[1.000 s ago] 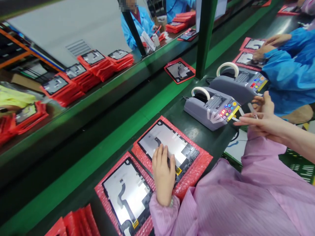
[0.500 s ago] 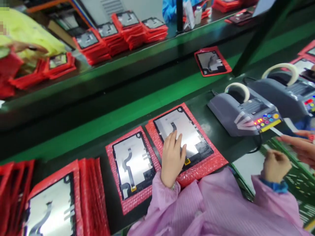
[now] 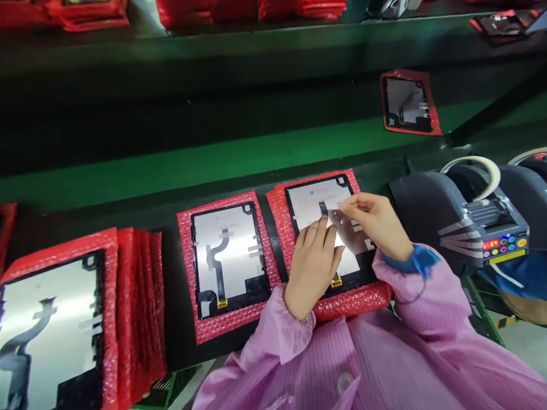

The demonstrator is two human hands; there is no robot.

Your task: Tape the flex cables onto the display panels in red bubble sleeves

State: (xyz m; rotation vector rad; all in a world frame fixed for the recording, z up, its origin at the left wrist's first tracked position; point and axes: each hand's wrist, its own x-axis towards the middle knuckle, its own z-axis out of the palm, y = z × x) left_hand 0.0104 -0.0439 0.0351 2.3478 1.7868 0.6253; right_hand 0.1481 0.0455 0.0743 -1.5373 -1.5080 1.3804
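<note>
Silver-backed panel (image 3: 308, 200), black-framed, lies flat on red bubble wrap (image 3: 342, 304). Black flex cable (image 3: 323, 208) runs down its middle. Translucent tape strip (image 3: 347, 225) sits just above its surface.

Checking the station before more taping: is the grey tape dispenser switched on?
On: the grey tape dispenser has coloured buttons and a red display lit on its front panel.

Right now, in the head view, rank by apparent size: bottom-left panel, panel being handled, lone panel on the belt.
1. Bottom-left panel
2. Panel being handled
3. Lone panel on the belt
Camera nearness may explain the differences.
</note>
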